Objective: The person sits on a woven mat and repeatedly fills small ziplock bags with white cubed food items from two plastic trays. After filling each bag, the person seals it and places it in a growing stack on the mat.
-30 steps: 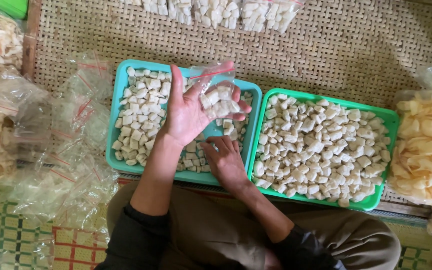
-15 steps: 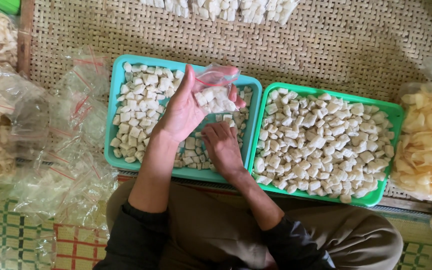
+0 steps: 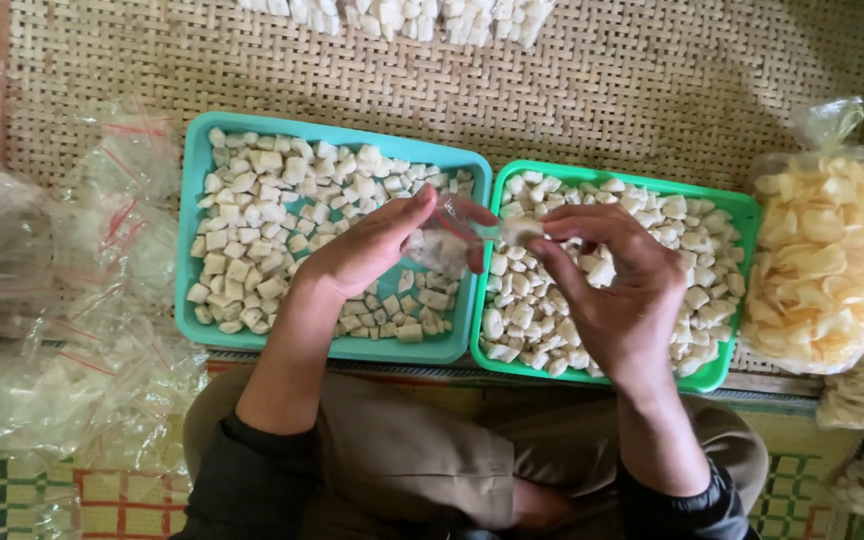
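**Two hands on one small bag**

Two hands meet above the trays: left hand (image 3: 367, 250) and right hand (image 3: 620, 290) both pinch a small clear bag (image 3: 447, 240) in their fingers, over the teal tray (image 3: 337, 345) beside the green tray (image 3: 722, 365) of white cubes.

Single view only, from the camera on your head. It looks almost straight down over your lap, forearms running up from the bottom edge. Close range: your left hand (image 3: 367, 250) and right hand (image 3: 617, 290) sit mid-frame, above the teal tray (image 3: 337, 345) and green tray (image 3: 722, 365). The woven mat (image 3: 602, 90) fills the top, clear bags (image 3: 72, 300) crowd the left edge, a cracker bag (image 3: 827, 260) the right. No second view overlaps.
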